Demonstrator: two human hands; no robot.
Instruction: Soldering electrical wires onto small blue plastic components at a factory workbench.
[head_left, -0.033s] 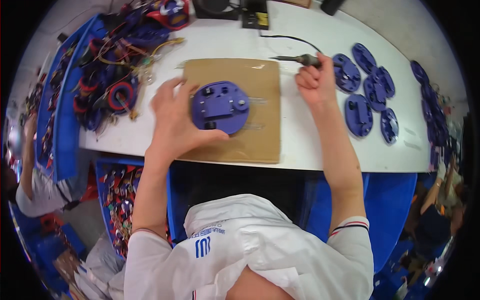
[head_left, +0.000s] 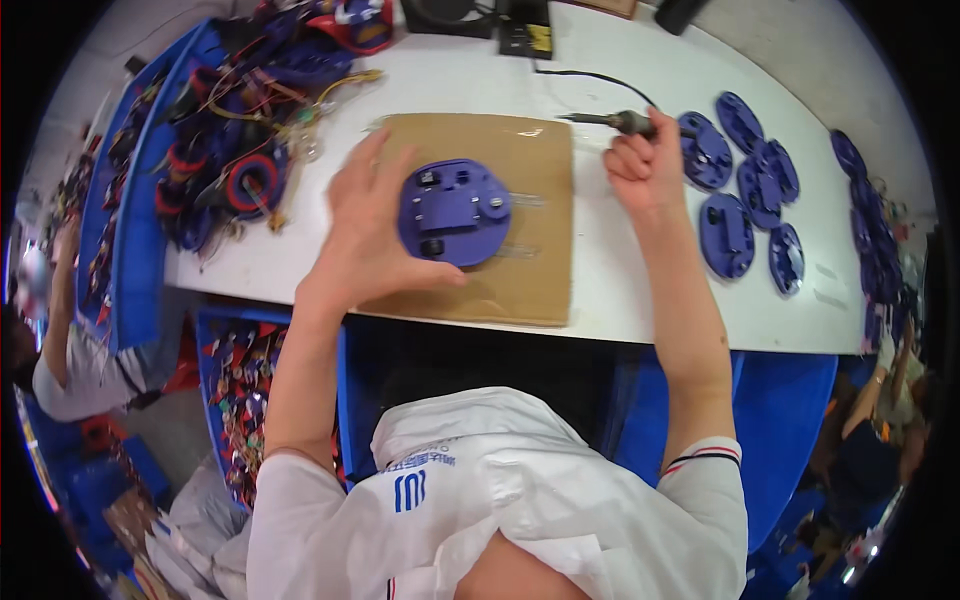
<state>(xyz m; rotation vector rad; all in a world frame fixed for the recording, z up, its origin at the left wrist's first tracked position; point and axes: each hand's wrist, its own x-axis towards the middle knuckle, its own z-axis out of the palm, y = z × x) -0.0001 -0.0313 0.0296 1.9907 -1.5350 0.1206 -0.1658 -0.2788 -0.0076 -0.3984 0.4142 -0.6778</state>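
One disc [head_left: 455, 213] lies on cardboard [head_left: 525, 300]; the left hand [head_left: 365, 230] curves, fingers spread, at its nine o'clock (contact unclear), the right hand [head_left: 645, 172] clenching the iron [head_left: 622, 122] at two o'clock. The disc hasn't shifted; work looks no further along.

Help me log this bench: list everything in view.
Table: one, white, centre.
Cardboard: one, brown, on table.
Round part: one, purple, on cardboard.
Soldering iron: one, dark, right of cardboard.
Loose parts: about six, purple, table's right.
Stacked parts: several, purple, far right.
Wired parts: many, mixed, left.
Bins: several, blue, left, below.
Equipment: several, black, far edge.
Co-workers: at least two, mixed clothing, edges.
Shirt: one, white, bottom.
Left hand: one, bare, beside round part.
Right hand: one, bare, holding iron.
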